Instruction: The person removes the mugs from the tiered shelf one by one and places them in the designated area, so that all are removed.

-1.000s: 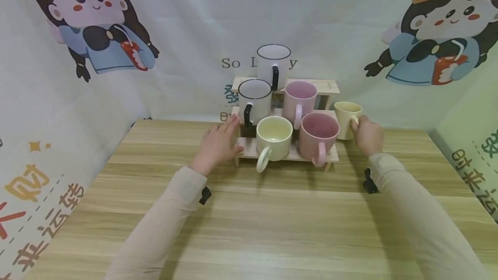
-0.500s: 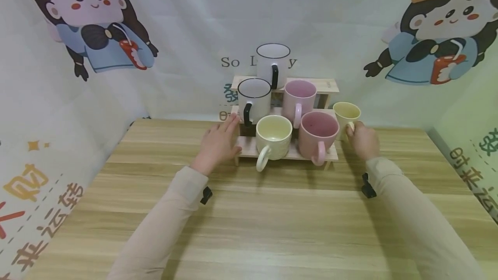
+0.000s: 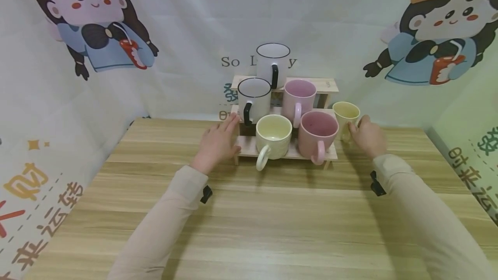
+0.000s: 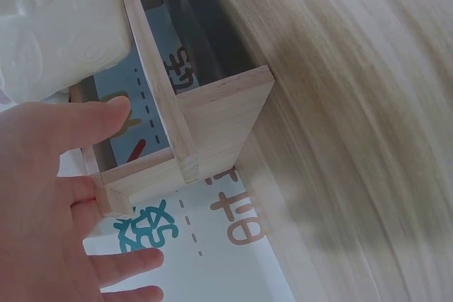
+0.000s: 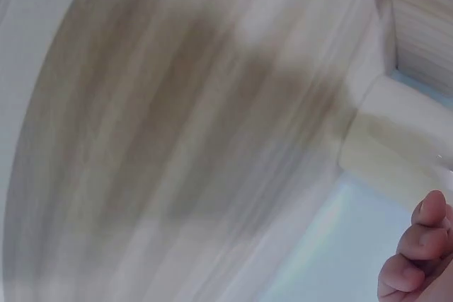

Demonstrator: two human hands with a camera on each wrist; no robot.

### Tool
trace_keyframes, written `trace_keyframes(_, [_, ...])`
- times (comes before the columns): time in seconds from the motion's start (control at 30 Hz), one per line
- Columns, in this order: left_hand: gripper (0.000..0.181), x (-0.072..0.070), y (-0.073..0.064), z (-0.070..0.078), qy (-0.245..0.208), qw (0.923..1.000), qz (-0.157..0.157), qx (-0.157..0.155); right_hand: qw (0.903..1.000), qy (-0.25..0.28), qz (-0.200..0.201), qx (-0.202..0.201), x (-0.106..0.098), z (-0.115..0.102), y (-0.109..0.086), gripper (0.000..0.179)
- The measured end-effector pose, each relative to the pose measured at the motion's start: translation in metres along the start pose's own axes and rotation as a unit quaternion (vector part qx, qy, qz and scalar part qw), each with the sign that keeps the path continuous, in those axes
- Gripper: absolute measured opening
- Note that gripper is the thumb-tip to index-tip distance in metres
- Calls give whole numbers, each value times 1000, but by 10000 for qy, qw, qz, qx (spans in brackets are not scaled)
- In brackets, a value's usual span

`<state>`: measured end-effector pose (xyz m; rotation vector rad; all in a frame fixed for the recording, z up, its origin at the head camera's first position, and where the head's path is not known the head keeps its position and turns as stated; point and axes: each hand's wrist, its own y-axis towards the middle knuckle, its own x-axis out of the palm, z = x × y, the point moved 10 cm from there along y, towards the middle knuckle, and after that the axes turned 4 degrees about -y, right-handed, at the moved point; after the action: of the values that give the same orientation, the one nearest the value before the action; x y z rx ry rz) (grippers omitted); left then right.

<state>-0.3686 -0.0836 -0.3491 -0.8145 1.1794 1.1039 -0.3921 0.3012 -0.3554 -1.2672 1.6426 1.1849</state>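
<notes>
A pale yellow mug [image 3: 344, 122] stands on the table just right of a three-tier wooden rack [image 3: 249, 144]. My right hand [image 3: 368, 136] is at the handle side of that mug, its thumb tip overlapping the mug's side; in the right wrist view, loosely bent fingers [image 5: 423, 235] lie beside the mug. My left hand [image 3: 218, 144] rests with extended fingers against the rack's left end. On the rack are a cream mug [image 3: 273, 139] and a deep pink mug [image 3: 319, 135] in front, a white black-rimmed mug [image 3: 254, 105] and a light pink mug [image 3: 298, 103] in the middle.
Another white black-rimmed mug [image 3: 272, 66] stands on the top tier. A printed cloth backdrop [image 3: 194, 20] rises behind and beside the wood-grain table [image 3: 280, 224].
The yellow mug has shifted slightly left toward the rack. My right hand, which gripped its handle, has loosened and drawn a little to the right. My left hand has stayed put.
</notes>
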Motion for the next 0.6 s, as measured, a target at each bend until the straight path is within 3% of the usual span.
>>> trace_keyframes(0.27, [90, 1, 1, 1, 42, 10000, -31, -10, 9970, -223, -359, -653, -16, -15, 2, 34])
trace_keyframes(0.6, [90, 0, 2, 1, 35, 10000, 7, 89, 9922, -454, -912, -712, -35, -33, 6, 35])
